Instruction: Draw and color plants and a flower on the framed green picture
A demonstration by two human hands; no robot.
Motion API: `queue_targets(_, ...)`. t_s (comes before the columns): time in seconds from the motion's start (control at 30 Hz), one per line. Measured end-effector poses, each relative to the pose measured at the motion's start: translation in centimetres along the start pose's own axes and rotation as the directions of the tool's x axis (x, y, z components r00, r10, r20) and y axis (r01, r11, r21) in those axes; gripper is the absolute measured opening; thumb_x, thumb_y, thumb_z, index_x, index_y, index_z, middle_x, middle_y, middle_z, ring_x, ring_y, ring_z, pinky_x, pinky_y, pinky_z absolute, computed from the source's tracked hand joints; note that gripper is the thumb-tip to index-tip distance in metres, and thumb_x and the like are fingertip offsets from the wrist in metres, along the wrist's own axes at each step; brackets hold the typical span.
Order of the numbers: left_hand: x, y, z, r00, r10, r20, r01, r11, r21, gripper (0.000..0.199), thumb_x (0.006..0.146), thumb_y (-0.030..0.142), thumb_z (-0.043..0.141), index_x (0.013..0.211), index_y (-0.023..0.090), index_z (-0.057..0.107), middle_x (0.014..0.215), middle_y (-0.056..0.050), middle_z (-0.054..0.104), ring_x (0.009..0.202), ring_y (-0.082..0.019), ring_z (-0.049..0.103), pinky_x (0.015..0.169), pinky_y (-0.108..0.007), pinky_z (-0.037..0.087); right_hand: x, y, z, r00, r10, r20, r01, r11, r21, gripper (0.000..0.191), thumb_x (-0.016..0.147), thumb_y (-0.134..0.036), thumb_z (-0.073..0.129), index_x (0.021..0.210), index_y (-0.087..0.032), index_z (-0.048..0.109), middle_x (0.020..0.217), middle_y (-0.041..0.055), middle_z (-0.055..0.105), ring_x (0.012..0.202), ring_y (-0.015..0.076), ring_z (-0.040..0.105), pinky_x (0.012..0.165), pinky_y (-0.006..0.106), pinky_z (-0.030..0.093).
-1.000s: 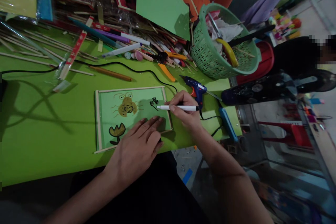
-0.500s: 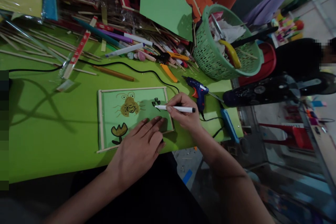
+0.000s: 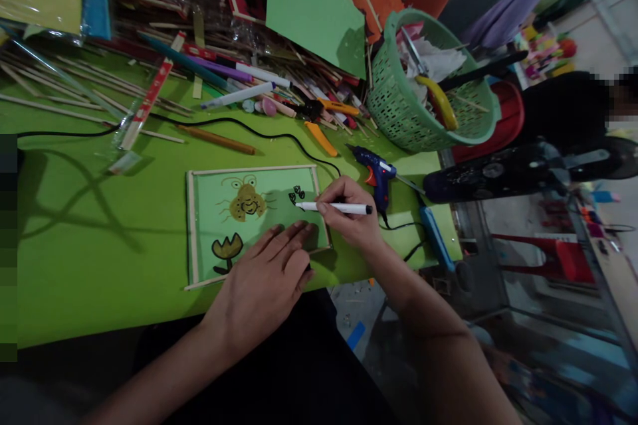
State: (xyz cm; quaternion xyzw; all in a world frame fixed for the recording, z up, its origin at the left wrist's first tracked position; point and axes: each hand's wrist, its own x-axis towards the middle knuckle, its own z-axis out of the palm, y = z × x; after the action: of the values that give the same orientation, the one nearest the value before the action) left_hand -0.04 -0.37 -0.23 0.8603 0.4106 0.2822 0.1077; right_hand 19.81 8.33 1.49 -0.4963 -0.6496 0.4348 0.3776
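Observation:
A green card (image 3: 279,179) framed with thin wooden sticks lies on the green table. It bears a brown bug drawing (image 3: 248,204), a black-outlined flower (image 3: 228,247) at its lower left and small black flower shapes (image 3: 297,194) at its right. My right hand (image 3: 349,212) grips a white marker (image 3: 339,208), whose tip is at the card just below the small flowers. My left hand (image 3: 274,265) rests flat on the lower edge of the card, fingers stretched out, holding nothing.
A blue glue gun (image 3: 373,169) with a cord sits right of the card. Behind it stands a green basket (image 3: 403,106) of odds and ends. Pens, sticks and orange-handled pliers (image 3: 321,138) are heaped behind the card. A dark bottle (image 3: 493,171) is at the right.
The marker tip has shifted very slightly right and down near the small flowers. My left hand stays in place.

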Motion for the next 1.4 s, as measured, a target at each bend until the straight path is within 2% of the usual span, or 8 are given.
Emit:
queue_targets(0.47, -0.12, -0.07, -0.01, 1.000, -0.015, 0.021, 0.016, 1.000, -0.017, 0.025, 0.110, 0.018, 0.048, 0.108, 0.014, 0.072, 0.148, -0.018, 0.072, 0.136, -0.031, 0.071, 0.116, -0.052, 0.057, -0.04, 0.01, -0.11, 1.000, 0.025, 0.004, -0.025, 0.999, -0.022, 0.011, 0.084, -0.028, 0.076, 0.080, -0.024, 0.066, 0.075, -0.0022, 0.067, 0.063, 0.0136, 0.054, 0.059, 0.029, 0.043)
queue_targets(0.67, -0.13, -0.03, 0.07, 1.000, -0.013, 0.027, 0.013, 1.000, -0.007, 0.024, 0.110, 0.018, 0.049, 0.110, 0.013, 0.072, 0.147, -0.018, 0.072, 0.135, -0.031, 0.072, 0.115, -0.053, 0.058, -0.02, 0.33, -0.20, 1.000, 0.003, 0.006, -0.003, 1.000, -0.027, 0.013, 0.084, -0.029, 0.076, 0.079, -0.024, 0.065, 0.075, -0.0016, 0.068, 0.068, 0.0160, 0.059, 0.062, 0.031, 0.046)
queue_targets(0.97, 0.00, 0.01, -0.10, 1.000, 0.001, 0.016, -0.001, 1.000, 0.006, 0.026, 0.111, 0.018, 0.046, 0.108, 0.013, 0.071, 0.147, -0.019, 0.072, 0.134, -0.031, 0.073, 0.113, -0.053, 0.061, 0.11, 0.02, 0.06, 1.000, 0.008, 0.019, -0.008, 1.000, -0.003, 0.013, 0.086, -0.029, 0.077, 0.082, -0.024, 0.067, 0.073, -0.0033, 0.066, 0.061, 0.0122, 0.051, 0.057, 0.028, 0.041)
queue_targets(1.17, 0.00, -0.04, -0.10, 1.000, -0.001, 0.014, 0.002, 1.000, -0.016, 0.022, 0.110, 0.018, 0.049, 0.110, 0.014, 0.070, 0.147, -0.019, 0.072, 0.135, -0.031, 0.072, 0.114, -0.053, 0.060, 0.05, 0.30, -0.02, 1.000, -0.011, 0.009, 0.011, 1.000, -0.013, 0.010, 0.085, -0.027, 0.076, 0.083, -0.024, 0.067, 0.075, -0.0036, 0.068, 0.061, 0.0121, 0.053, 0.059, 0.029, 0.042)
queue_targets(1.4, -0.02, -0.08, 0.10, 1.000, 0.000, 0.019, 0.000, 1.000, -0.005, 0.023, 0.111, 0.019, 0.048, 0.110, 0.012, 0.070, 0.146, -0.020, 0.072, 0.134, -0.032, 0.072, 0.113, -0.054, 0.060, 0.01, 0.22, -0.36, 1.000, -0.017, 0.013, 0.018, 0.999, -0.050, 0.013, 0.084, -0.030, 0.076, 0.078, -0.025, 0.065, 0.073, -0.0020, 0.067, 0.067, 0.0162, 0.059, 0.063, 0.032, 0.046)
